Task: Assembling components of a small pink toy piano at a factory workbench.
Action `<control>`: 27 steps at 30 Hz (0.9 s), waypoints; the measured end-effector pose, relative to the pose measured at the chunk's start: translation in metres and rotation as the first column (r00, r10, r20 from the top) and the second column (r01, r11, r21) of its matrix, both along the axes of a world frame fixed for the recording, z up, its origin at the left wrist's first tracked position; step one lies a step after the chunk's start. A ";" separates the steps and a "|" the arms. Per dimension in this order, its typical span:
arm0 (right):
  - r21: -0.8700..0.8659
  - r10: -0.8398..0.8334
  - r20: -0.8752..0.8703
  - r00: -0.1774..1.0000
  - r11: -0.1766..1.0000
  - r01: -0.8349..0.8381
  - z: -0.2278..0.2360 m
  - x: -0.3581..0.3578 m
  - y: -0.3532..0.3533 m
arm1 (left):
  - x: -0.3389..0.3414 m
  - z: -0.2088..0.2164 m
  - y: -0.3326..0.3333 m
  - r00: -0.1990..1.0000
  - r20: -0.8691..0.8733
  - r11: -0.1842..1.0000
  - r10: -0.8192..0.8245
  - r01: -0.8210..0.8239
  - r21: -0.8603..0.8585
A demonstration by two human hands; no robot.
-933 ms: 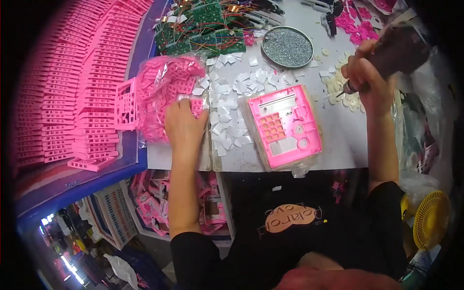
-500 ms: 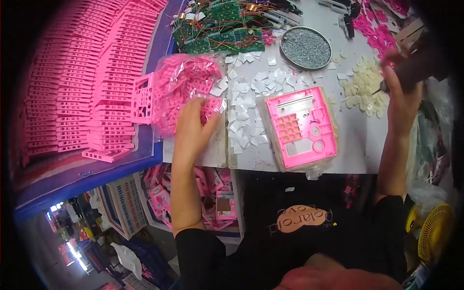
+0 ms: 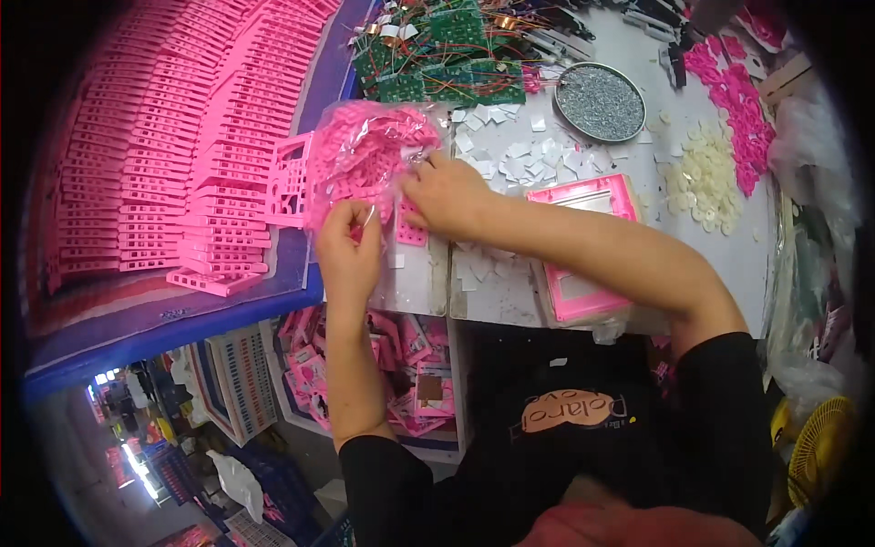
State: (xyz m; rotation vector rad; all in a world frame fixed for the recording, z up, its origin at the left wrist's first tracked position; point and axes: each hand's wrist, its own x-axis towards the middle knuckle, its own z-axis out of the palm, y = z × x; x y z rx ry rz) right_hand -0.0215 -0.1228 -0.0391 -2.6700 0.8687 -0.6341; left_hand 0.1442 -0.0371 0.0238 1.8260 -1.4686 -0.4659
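Observation:
A clear plastic bag (image 3: 369, 137) full of pink keypad pieces lies at the table's left side. My left hand (image 3: 351, 255) is closed at its near edge, thumb and forefinger pinching the film. Reaching across from the right, my right hand (image 3: 447, 194) has its fingers bent in at the bag's right edge; what its fingertips grip is partly hidden. Just below those fingertips shows a pink keypad piece (image 3: 412, 226). Under my right forearm lies a pink plastic casing (image 3: 583, 292) on a wrapped pad, partly covered by the arm.
Stacked pink frames (image 3: 146, 155) fill the blue-edged tray at left. Green circuit boards (image 3: 456, 68) with wires lie at the back, near a round dish of screws (image 3: 600, 102). White squares (image 3: 538, 155), pale discs (image 3: 704, 178) and magenta parts (image 3: 752, 137) are scattered about.
My right hand has let go of the dark tool and come left across the casing to the bag. My left hand has drawn slightly nearer and closed on the bag's edge.

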 end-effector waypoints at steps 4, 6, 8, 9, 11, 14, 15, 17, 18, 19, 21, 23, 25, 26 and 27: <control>0.004 0.110 -0.060 0.992 0.994 -0.110 -0.002 0.005 -0.010 | -0.002 -0.003 -0.002 0.999 -0.022 1.000 -0.025 0.025 0.001; 0.130 0.213 0.003 0.977 0.969 -0.212 0.008 -0.021 -0.014 | -0.013 0.003 0.003 0.965 0.231 0.991 -0.126 0.135 -0.023; 0.181 0.221 0.138 0.965 0.953 -0.244 0.020 -0.067 -0.015 | -0.035 -0.001 0.004 0.856 0.458 0.940 -0.241 0.324 -0.109; 0.220 0.185 0.189 0.964 0.949 -0.226 0.026 -0.095 -0.014 | -0.056 -0.004 0.002 0.871 0.416 0.921 -0.263 0.354 -0.159; 0.299 0.161 0.322 0.933 0.918 -0.262 0.038 -0.122 -0.007 | -0.089 -0.003 0.013 0.898 0.355 0.905 -0.259 0.354 -0.235; 0.365 0.111 0.457 0.882 0.881 -0.300 0.046 -0.137 0.007 | -0.104 -0.022 0.020 0.942 -0.204 0.961 -0.268 0.275 0.008; 0.492 0.034 0.494 0.869 0.813 -0.312 0.047 -0.143 0.006 | -0.109 -0.021 0.017 0.932 -0.272 0.965 -0.240 0.260 0.039; 0.703 -0.127 0.531 0.838 0.619 -0.351 0.047 -0.151 0.003 | -0.112 -0.013 0.010 0.950 -0.270 0.979 -0.159 0.187 0.080; 0.733 -0.196 0.520 0.831 0.602 -0.317 0.044 -0.152 0.000 | -0.108 -0.002 0.003 0.974 -0.197 0.988 -0.112 0.131 0.086; 0.608 -0.143 0.498 0.856 0.761 -0.226 0.039 -0.147 -0.002 | -0.100 0.005 -0.004 0.991 -0.122 0.994 -0.058 0.069 0.085; 0.258 -0.057 0.418 0.907 0.965 -0.058 0.028 -0.130 -0.007 | -0.072 0.000 -0.015 0.981 0.191 0.996 -0.023 0.039 -0.078; -0.056 -0.004 0.402 0.916 0.998 0.029 0.023 -0.125 -0.013 | -0.053 0.007 -0.022 0.953 0.294 0.984 0.073 -0.116 0.134; -0.219 0.049 0.357 0.933 0.975 0.033 0.028 -0.125 -0.015 | -0.036 -0.006 -0.013 0.879 0.472 0.998 0.059 -0.054 -0.024; -0.222 0.105 0.422 0.901 0.975 -0.009 0.033 -0.126 -0.012 | -0.030 -0.010 -0.007 0.830 0.554 0.995 0.060 -0.008 -0.097; -0.157 0.116 0.453 0.884 0.986 -0.049 0.035 -0.137 -0.006 | -0.045 -0.009 -0.006 0.838 0.545 0.986 0.027 0.066 -0.151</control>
